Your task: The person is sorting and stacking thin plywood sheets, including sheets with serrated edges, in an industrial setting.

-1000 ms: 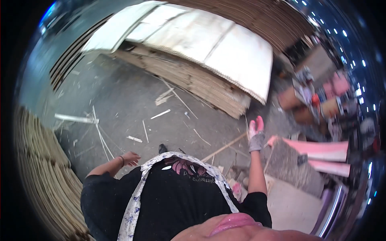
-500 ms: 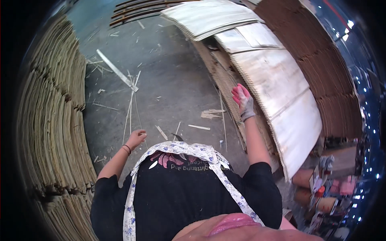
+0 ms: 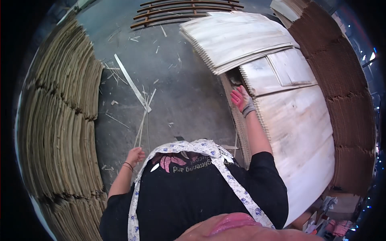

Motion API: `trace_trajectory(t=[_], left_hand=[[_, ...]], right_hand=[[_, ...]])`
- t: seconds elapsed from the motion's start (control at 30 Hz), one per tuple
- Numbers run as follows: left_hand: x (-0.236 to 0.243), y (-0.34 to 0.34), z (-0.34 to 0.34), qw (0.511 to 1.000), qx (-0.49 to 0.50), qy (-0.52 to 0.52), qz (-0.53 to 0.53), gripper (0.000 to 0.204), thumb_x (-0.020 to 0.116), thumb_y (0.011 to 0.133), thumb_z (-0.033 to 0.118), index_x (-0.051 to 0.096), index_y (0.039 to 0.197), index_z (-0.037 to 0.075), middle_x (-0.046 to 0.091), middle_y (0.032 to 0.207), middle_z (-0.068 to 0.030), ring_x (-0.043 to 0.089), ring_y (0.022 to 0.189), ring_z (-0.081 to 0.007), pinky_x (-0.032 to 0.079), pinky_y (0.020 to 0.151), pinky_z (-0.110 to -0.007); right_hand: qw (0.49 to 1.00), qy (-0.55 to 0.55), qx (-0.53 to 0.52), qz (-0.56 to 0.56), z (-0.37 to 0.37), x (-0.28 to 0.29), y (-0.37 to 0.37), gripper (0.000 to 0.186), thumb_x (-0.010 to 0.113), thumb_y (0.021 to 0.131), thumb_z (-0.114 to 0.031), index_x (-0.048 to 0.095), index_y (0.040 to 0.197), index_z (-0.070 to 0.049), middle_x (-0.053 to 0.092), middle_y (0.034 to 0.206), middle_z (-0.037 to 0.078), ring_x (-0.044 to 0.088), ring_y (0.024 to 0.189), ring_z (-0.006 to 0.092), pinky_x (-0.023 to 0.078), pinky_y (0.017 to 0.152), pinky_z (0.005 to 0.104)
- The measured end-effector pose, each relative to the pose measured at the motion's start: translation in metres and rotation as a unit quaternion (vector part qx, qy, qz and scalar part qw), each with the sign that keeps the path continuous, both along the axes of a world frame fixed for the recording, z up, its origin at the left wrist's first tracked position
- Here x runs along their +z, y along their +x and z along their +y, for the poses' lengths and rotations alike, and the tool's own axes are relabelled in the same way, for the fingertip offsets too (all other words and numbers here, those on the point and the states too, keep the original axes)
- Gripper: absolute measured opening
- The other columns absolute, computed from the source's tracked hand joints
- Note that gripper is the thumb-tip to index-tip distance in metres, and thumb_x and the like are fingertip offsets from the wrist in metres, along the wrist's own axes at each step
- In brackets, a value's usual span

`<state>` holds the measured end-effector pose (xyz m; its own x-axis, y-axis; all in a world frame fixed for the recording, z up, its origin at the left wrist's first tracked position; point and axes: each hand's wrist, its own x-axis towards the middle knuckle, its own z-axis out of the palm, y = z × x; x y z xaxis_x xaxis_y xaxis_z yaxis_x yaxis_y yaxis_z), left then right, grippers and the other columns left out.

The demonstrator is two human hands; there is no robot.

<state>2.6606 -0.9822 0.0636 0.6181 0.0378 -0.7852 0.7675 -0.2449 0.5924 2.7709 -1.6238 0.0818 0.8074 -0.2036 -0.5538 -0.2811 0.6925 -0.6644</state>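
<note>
The view looks down from the left of two fisheye cameras worn side by side on the person's head, facing forward over the chest. The black shirt [image 3: 209,197] is very near, the left hand [image 3: 136,156] and right hand [image 3: 242,100] lie farther out, and the floor [image 3: 173,96] runs away to a slatted wooden frame [image 3: 187,10] at the far side. The wide lens bends the stacked sheets [image 3: 60,136] at left and the brown stack [image 3: 339,96] at right along its dark, round rim.
</note>
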Motion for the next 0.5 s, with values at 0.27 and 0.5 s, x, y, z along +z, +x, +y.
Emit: trace_trajectory(t=[0.27, 0.5], left_hand=[[0.020, 0.158, -0.050, 0.998, -0.001, -0.003, 0.058, 0.036, 0.057, 0.089, 0.026, 0.049, 0.120, 0.009, 0.064, 0.093, -0.0095, 0.065, 0.070, -0.0190, 0.053, 0.059, -0.031], [0.024, 0.442, -0.093, 0.999, -0.006, 0.032, 0.035, 0.029, 0.057, 0.088, 0.029, 0.055, 0.110, 0.011, 0.064, 0.086, -0.0071, 0.063, 0.068, -0.0185, 0.052, 0.058, -0.034]], right_hand=[[0.995, 0.017, -0.017, 0.097, -0.082, -0.059, 0.132, 0.085, 0.064, 0.077, -0.054, 0.026, 0.140, -0.010, 0.037, 0.139, 0.016, 0.045, 0.121, 0.0295, 0.039, 0.098, 0.0410], [0.981, 0.012, -0.063, 0.183, -0.114, -0.100, 0.196, 0.091, 0.059, 0.076, -0.062, 0.023, 0.142, -0.012, 0.034, 0.141, 0.015, 0.038, 0.126, 0.0309, 0.034, 0.101, 0.0429]])
